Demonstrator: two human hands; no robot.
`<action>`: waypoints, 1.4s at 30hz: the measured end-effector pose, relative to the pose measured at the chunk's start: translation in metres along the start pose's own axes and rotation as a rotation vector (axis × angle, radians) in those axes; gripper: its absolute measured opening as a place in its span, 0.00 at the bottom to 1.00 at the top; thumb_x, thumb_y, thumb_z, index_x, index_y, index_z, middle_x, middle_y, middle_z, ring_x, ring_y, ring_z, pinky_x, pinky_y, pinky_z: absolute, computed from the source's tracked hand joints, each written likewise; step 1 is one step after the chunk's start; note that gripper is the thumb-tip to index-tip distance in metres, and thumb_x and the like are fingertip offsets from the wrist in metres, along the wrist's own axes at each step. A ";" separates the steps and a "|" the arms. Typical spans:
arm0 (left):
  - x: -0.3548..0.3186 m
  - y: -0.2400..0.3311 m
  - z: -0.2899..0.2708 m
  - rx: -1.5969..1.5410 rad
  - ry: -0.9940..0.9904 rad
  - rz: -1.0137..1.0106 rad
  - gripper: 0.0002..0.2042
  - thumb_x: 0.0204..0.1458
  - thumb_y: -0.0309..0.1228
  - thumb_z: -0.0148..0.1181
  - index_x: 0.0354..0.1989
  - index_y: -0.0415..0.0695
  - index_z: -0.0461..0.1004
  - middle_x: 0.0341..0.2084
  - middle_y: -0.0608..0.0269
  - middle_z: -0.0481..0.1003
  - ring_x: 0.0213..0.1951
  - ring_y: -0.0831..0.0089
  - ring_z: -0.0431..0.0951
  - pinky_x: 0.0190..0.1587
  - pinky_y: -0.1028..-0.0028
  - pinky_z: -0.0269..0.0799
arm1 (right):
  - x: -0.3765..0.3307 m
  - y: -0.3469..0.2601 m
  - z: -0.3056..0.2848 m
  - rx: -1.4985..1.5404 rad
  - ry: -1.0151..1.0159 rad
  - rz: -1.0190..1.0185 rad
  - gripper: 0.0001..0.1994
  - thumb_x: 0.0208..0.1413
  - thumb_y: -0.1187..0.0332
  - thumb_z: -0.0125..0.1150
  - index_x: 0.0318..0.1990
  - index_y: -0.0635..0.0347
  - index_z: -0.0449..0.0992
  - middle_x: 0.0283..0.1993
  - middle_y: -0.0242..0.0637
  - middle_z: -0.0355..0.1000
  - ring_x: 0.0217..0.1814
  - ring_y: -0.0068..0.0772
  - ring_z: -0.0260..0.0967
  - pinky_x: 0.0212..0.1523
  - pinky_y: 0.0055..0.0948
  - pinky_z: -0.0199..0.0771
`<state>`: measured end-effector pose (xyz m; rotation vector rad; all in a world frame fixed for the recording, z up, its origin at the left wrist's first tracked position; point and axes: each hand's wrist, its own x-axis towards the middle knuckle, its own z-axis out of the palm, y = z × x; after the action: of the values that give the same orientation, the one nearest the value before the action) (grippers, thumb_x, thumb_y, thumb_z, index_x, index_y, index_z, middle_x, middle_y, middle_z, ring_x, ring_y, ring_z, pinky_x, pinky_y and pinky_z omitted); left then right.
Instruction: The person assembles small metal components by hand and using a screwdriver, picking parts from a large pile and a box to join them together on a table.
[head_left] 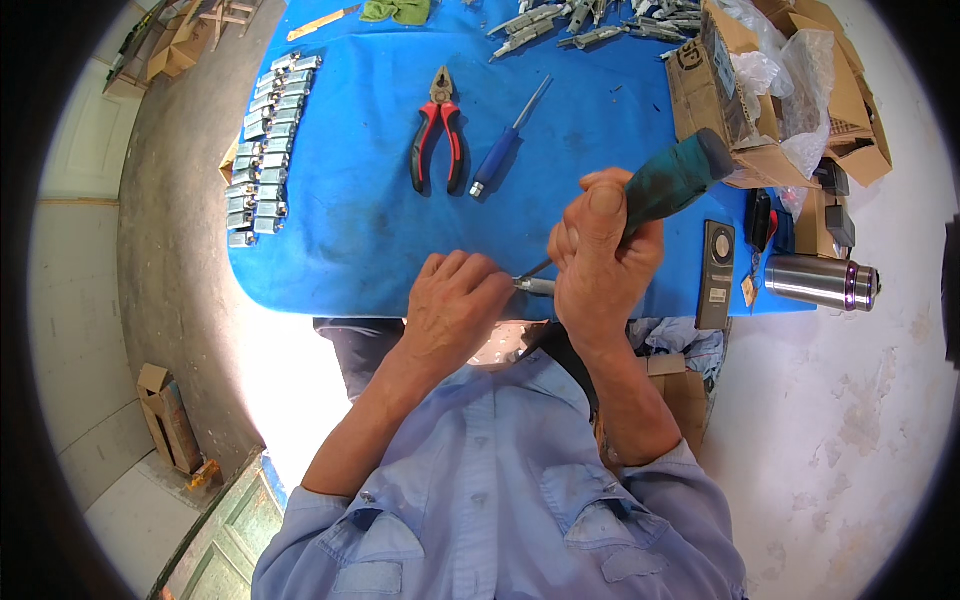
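While a person in a light blue shirt leans over the near edge of a blue-covered counter (pixel 350 230), both hands work close together just above that edge. The right hand (pixel 600 270) is wrapped in a tight fist around the teal handle of a screwdriver (pixel 670 178), which slants down and to the left, its thin shaft pointing at a small metal part (pixel 535 286). The left hand (pixel 455 300) is curled narrowly over that part, gripping it, so most of it is hidden.

Farther back on the counter lie red-handled pliers (pixel 437 135) and, just beside them, a blue-handled screwdriver (pixel 505 150). Rows of small metal pieces (pixel 265 150) line the left edge. At the right sit an open cardboard box (pixel 720 90), a dark flat remote-like device (pixel 716 272) and a steel flask (pixel 820 281) lying on its side.
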<state>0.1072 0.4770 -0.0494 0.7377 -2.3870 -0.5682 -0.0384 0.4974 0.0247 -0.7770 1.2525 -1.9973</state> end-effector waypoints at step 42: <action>0.109 -0.063 -0.043 0.485 -0.077 -0.538 0.31 0.48 0.59 0.62 0.41 0.37 0.77 0.40 0.50 0.77 0.41 0.53 0.80 0.41 0.57 0.76 | -0.016 0.001 0.015 -0.304 0.066 -0.232 0.05 0.63 0.74 0.61 0.38 0.60 0.70 0.28 0.22 0.65 0.28 0.10 0.59 0.27 0.18 0.61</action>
<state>0.0830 0.3526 -0.0081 1.6214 -2.4157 -0.2128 -0.0172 0.5017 0.0270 -1.0499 1.5909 -2.0515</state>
